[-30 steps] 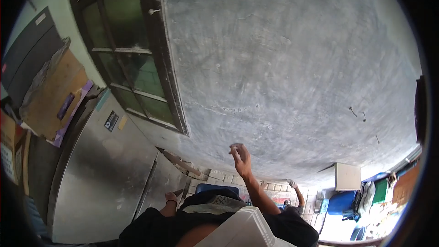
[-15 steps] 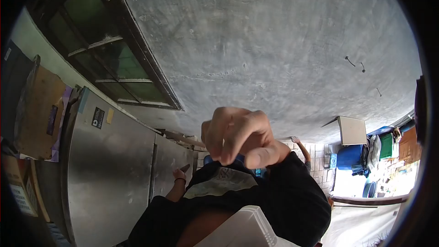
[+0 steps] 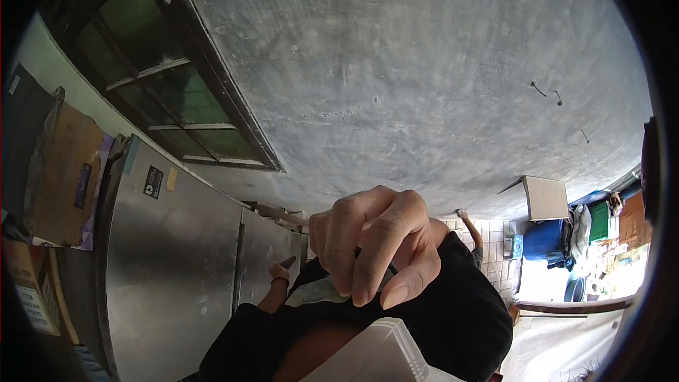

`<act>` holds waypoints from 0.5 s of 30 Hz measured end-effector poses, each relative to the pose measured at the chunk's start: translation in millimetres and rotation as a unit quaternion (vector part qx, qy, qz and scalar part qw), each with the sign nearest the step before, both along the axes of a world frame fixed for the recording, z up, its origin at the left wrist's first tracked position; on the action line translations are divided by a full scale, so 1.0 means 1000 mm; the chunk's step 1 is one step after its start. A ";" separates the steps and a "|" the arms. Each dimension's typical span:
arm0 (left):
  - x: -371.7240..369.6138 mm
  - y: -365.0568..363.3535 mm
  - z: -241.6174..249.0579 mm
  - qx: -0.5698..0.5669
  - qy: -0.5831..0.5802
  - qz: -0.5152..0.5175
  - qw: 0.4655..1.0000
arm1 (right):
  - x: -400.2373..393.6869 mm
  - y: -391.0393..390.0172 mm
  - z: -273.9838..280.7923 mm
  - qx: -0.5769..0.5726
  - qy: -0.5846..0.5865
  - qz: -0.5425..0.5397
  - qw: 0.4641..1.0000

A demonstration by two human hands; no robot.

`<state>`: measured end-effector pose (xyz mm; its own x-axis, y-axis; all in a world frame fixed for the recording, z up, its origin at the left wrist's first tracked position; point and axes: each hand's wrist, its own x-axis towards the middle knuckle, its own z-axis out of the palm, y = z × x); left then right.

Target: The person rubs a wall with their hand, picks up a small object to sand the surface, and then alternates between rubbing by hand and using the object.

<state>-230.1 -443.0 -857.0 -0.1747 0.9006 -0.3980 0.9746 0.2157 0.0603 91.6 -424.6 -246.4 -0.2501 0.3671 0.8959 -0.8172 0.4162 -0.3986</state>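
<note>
My right hand [image 3: 378, 247] is large in the middle of the view, close to the camera. Its fingers curl loosely downward, with the thumb apart from the fingertips and nothing showing between them. Below it is the front of my black shirt [image 3: 311, 325]. My left hand [image 3: 278, 269], with a dark band at the wrist, is beside the steel cabinet door [image 3: 177, 262]. Its fingers are closed at a small dark pointed thing [image 3: 288, 262], whose kind I cannot tell.
Another person's hand [image 3: 462, 213] rests at the foot of the grey wall [image 3: 438, 99]. A dark-framed window [image 3: 163, 85] and cardboard [image 3: 60, 170] are at left. A beige panel [image 3: 546, 198] and blue container [image 3: 543, 240] stand right. A translucent piece [image 3: 375, 354] juts in below.
My right hand has moved down, and its fingers now point lower, across my shirt front. My left hand has hardly moved. The view has shifted very slightly.
</note>
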 end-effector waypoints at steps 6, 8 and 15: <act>-0.002 -0.008 -0.001 0.101 -0.526 0.531 0.656 | -0.005 -0.013 0.005 -0.008 0.017 -0.007 1.000; -0.009 -0.014 -0.020 0.101 -0.496 0.546 0.668 | -0.004 -0.013 0.007 0.013 0.016 -0.001 1.000; -0.005 -0.025 -0.014 0.072 -0.491 0.557 0.666 | -0.013 -0.019 0.009 0.023 0.054 -0.001 0.998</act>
